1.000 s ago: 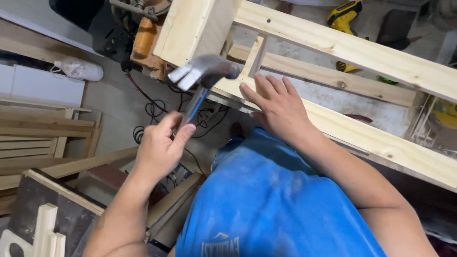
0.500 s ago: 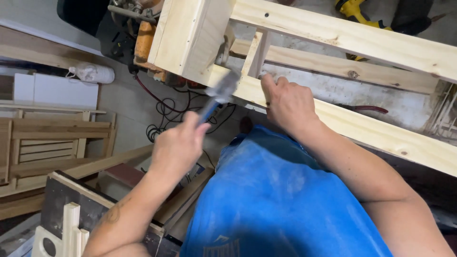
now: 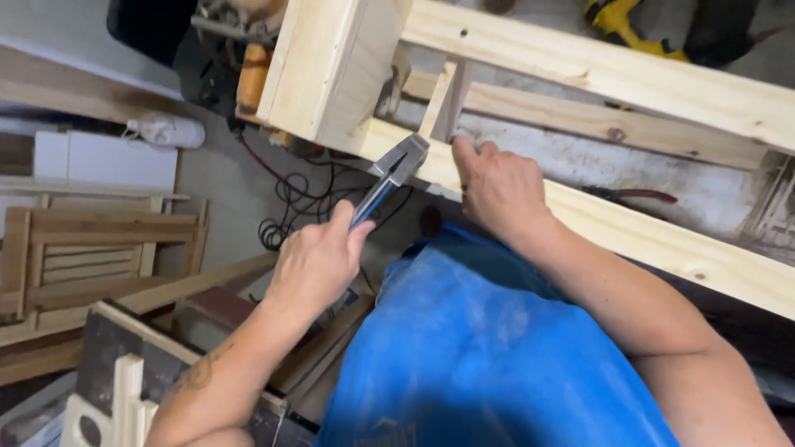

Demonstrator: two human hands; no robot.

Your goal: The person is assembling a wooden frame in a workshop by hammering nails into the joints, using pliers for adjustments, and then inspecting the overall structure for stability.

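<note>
My left hand (image 3: 319, 261) grips the handle of a claw hammer (image 3: 392, 172), whose steel head is against the near rail of a pale wooden frame (image 3: 629, 232). My right hand (image 3: 499, 189) rests on that same rail, fingers curled over its edge beside a short upright slat (image 3: 445, 101). A thick wooden block (image 3: 331, 66) forms the frame's left end. My blue shirt (image 3: 497, 348) fills the lower middle of the view.
Black cables (image 3: 306, 194) lie coiled on the floor under the frame. A slatted wooden panel (image 3: 91, 248) and loose boards lie at left. A yellow power tool (image 3: 617, 21) sits beyond the far rail, red-handled pliers (image 3: 638, 196) inside the frame.
The hammer head swung down from above the rail to the rail's edge. My right hand slid from flat on the rail to gripping it by the slat.
</note>
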